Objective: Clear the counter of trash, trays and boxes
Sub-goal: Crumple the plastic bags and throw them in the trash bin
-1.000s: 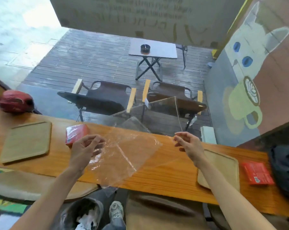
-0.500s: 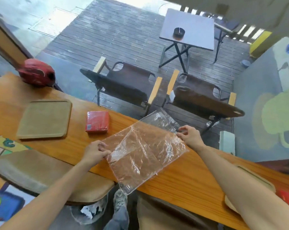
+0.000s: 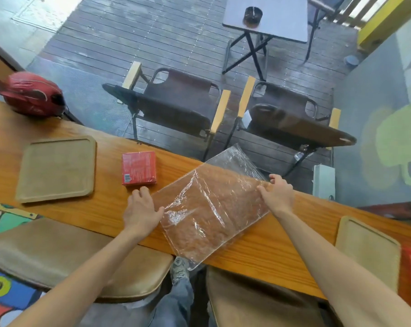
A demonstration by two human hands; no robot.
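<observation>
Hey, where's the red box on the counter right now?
In the head view, the red box lies flat on the wooden counter, left of centre, between the tan tray and the clear plastic bag, just beyond the left hand.

We are in a café, at a long wooden worktop [image 3: 258, 251] set against a window. Serving trays [image 3: 56, 168] lie on it, padded stools [image 3: 58, 258] stand beneath, and a painted coffee cup [image 3: 398, 147] decorates the wall. Outside, on wet decking [image 3: 152, 36], we see folding chairs [image 3: 178, 102] and a small table [image 3: 280, 17] carrying an ashtray [image 3: 253, 14].
</observation>
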